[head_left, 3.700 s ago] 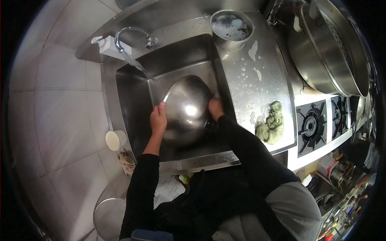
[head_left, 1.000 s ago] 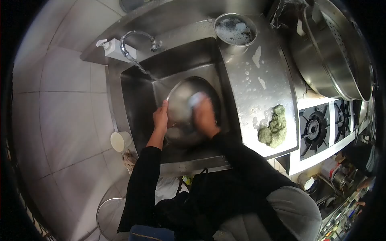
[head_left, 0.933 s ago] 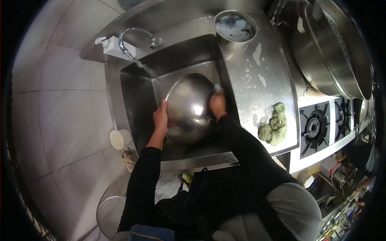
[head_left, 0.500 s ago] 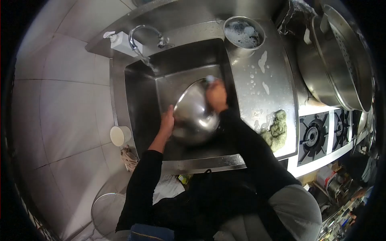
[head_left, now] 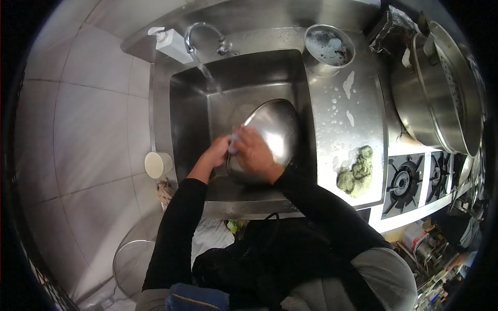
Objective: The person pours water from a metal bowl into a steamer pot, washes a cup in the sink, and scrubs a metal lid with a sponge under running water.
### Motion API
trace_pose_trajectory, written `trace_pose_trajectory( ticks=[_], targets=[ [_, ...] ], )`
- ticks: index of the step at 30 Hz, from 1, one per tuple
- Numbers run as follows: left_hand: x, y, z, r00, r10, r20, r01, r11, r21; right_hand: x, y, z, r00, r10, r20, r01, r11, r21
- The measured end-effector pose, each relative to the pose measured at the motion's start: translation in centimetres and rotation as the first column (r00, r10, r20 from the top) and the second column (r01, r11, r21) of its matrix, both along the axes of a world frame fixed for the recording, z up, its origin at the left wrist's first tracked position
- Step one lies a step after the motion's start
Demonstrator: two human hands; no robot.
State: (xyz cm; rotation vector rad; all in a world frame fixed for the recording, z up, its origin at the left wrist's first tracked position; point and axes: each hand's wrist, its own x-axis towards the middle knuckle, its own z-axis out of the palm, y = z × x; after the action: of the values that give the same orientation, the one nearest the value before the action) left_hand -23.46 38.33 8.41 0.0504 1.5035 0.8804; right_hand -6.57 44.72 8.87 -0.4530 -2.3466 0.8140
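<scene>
A shiny metal bowl (head_left: 277,127) is tilted inside the steel sink (head_left: 189,129). My left hand (head_left: 215,153) grips its left rim, fingers closed. My right hand (head_left: 254,150) is closed over a small pale scrubber (head_left: 233,142), mostly hidden by the fingers, and presses it on the bowl's left rim beside my left hand. Water runs from the curved faucet (head_left: 199,30) into the sink's back left part, behind the bowl.
A pot of suds (head_left: 329,47) stands at the counter's back, a green scouring mesh (head_left: 356,173) nearer me. White pump bottle (head_left: 174,45) is beside the faucet, a pale cup (head_left: 157,165) left of the sink. Large steamer pots (head_left: 420,93) and gas burners (head_left: 402,181) are at right.
My right hand has moved from the bowl's far right edge to its left rim, near my left hand. The bowl has tilted and turned a little. The whole view has shifted slightly.
</scene>
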Motion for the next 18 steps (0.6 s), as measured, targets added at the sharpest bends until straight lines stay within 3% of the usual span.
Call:
trace_pose_trajectory(
  ticks=[2, 3, 4, 6, 7, 8, 9, 10, 11, 12, 15, 16, 17, 18],
  targets=[
    [-0.5, -0.2, 1.3, 0.985, -0.071, 0.157, 0.068, 0.997, 0.02, 1.2, -1.7, 0.3, 0.984, 0.136, 0.113, -0.144, 0.987, 0.073],
    [-0.6, -0.5, 1.0, 0.985, -0.067, 0.16, 0.066, 0.998, 0.015, 2.1, -2.6, -0.4, 0.984, 0.139, 0.116, -0.147, 0.987, 0.068],
    [-0.7, -0.7, 0.6, 0.986, -0.075, 0.151, 0.073, 0.997, 0.018, 3.0, -3.0, -0.9, 0.933, 0.323, 0.157, -0.343, 0.931, 0.122],
    [-0.7, -1.3, 0.2, 0.989, -0.058, 0.139, 0.054, 0.998, 0.027, 3.2, -2.2, -1.2, 0.881, 0.367, 0.298, -0.419, 0.899, 0.131],
    [0.0, -1.5, 0.3, 0.999, 0.035, 0.04, -0.036, 0.999, 0.017, 2.3, -0.3, -0.1, 0.892, 0.232, 0.388, -0.291, 0.952, 0.099],
    [0.5, -2.0, 0.3, 0.991, 0.119, -0.059, -0.119, 0.993, 0.009, 1.5, 2.2, -3.7, 0.932, -0.12, 0.343, 0.083, 0.989, 0.12],
    [0.7, -3.0, -0.1, 0.991, 0.12, -0.061, -0.12, 0.993, 0.001, 1.3, 5.3, -5.2, 0.885, -0.436, 0.165, 0.463, 0.861, -0.209],
    [1.2, -4.4, -0.9, 0.978, 0.157, -0.14, -0.152, 0.987, 0.044, 2.1, 9.3, -4.3, 0.825, -0.494, 0.275, 0.548, 0.581, -0.602],
    [1.7, -5.2, -1.8, 0.956, 0.196, -0.217, -0.177, 0.979, 0.104, 3.2, 12.4, -10.2, 0.756, -0.526, 0.39, 0.625, 0.4, -0.671],
    [1.9, -6.5, -2.8, 0.963, 0.162, -0.215, -0.125, 0.977, 0.174, 3.5, 15.0, -21.3, 0.695, -0.61, 0.382, 0.687, 0.405, -0.604],
    [0.2, -8.8, -3.7, 0.942, 0.171, -0.29, -0.157, 0.985, 0.072, 2.3, 12.2, -15.0, 0.759, -0.551, 0.347, 0.594, 0.367, -0.716],
    [-0.8, -7.6, -2.2, 0.951, 0.109, -0.29, -0.068, 0.987, 0.147, 2.0, 10.3, -13.5, 0.791, -0.575, 0.21, 0.565, 0.554, -0.611],
    [-1.5, -5.5, -1.2, 0.933, 0.148, -0.327, -0.069, 0.968, 0.241, 1.9, 7.9, -8.4, 0.848, -0.518, 0.108, 0.501, 0.721, -0.479],
    [-2.5, -3.0, -0.8, 0.914, 0.192, -0.358, -0.067, 0.941, 0.332, 1.1, 5.0, -7.5, 0.895, -0.443, 0.056, 0.441, 0.855, -0.274]
  ],
)
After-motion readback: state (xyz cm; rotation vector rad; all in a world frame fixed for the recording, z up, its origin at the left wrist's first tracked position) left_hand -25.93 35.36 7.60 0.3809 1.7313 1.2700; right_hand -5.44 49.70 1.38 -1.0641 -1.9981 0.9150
